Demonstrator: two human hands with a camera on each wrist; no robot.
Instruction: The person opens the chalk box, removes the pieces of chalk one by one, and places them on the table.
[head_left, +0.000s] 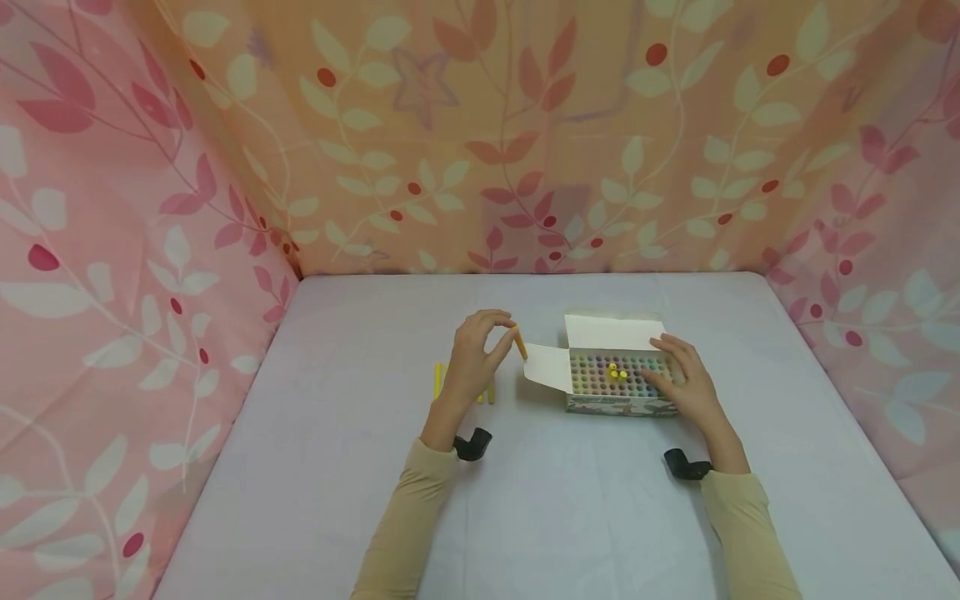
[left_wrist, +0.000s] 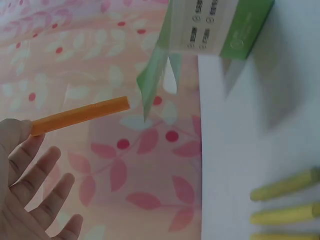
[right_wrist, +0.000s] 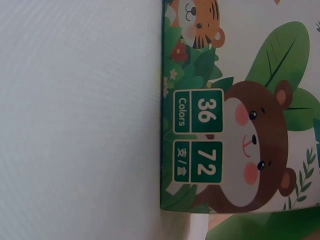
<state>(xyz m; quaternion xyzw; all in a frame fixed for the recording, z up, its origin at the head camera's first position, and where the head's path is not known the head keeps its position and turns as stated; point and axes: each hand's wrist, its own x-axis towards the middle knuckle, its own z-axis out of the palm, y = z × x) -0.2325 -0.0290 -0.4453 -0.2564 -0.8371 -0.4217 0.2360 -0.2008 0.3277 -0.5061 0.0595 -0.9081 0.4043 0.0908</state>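
Lilac tabletop: left hand pinches a thin orange crayon stick just left of the open cardboard crayon box, best steadied by the flat-fingered right hand resting on it.

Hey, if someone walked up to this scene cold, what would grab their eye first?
Probably the orange stick pinched in the left hand, raised just left of the open box at the table's centre. Next, the box itself: rows of coloured stick ends, with a few yellow ones poking up, while the right hand rests on its right side. More yellow sticks lie on the table by the left hand.
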